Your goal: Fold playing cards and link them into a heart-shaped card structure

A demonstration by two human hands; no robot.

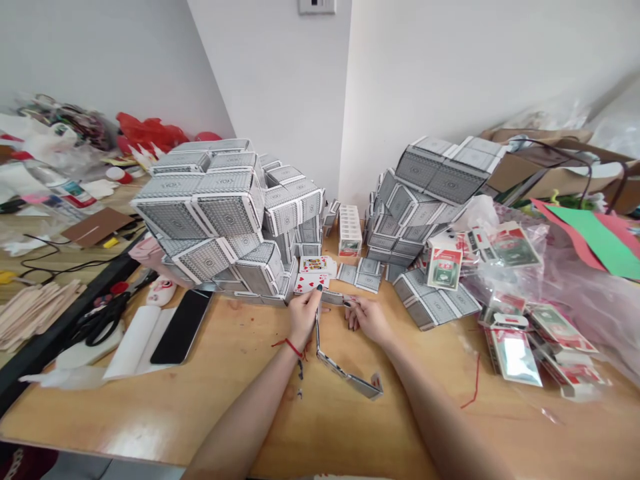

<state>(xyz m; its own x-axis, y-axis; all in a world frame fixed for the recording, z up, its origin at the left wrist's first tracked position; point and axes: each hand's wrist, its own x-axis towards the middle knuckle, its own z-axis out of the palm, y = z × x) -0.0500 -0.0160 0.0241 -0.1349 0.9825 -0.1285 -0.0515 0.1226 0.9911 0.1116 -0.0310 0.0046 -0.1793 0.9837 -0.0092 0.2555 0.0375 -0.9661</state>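
In the middle of the table, my left hand (pixel 304 316) pinches a corner of a strip of joined playing cards (pixel 345 379), its thumb on top. The strip stands on edge and bends toward me, with a short end turned up at the right. My right hand (pixel 369 318) has its fingers closed on the right end of the upper card section, between the two hands. Just beyond my left hand lie face-up playing cards (pixel 311 283) with red hearts. Flat patterned card pieces (pixel 362 274) rest beyond my right hand.
Stacks of card-built boxes stand at the left (pixel 225 207) and right (pixel 425 193), with a block of card packs (pixel 349 230) between them. A phone (pixel 181 327) and black scissors (pixel 107 320) lie left. Opened card boxes (pixel 515 353) and plastic wrap (pixel 590 313) crowd the right.
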